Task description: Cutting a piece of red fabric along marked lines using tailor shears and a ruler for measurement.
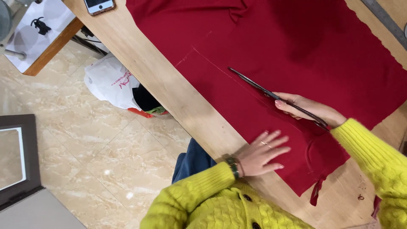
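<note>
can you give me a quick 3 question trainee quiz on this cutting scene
1. True or false: the left hand lies flat on the red fabric.
2. Which hand holds the scissors? A left, B right
3. What lies at the top edge of the wooden table?

Key:
1. True
2. B, the right hand
3. A smartphone

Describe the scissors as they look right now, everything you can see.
The scissors are long, dark and metallic-looking, with slim blades nearly closed, tips pointing up-left. They lie low along a faint marked line on the red fabric. The right hand holds the handles, which are mostly hidden. The left hand presses the fabric flat nearby, clear of the blades.
</note>
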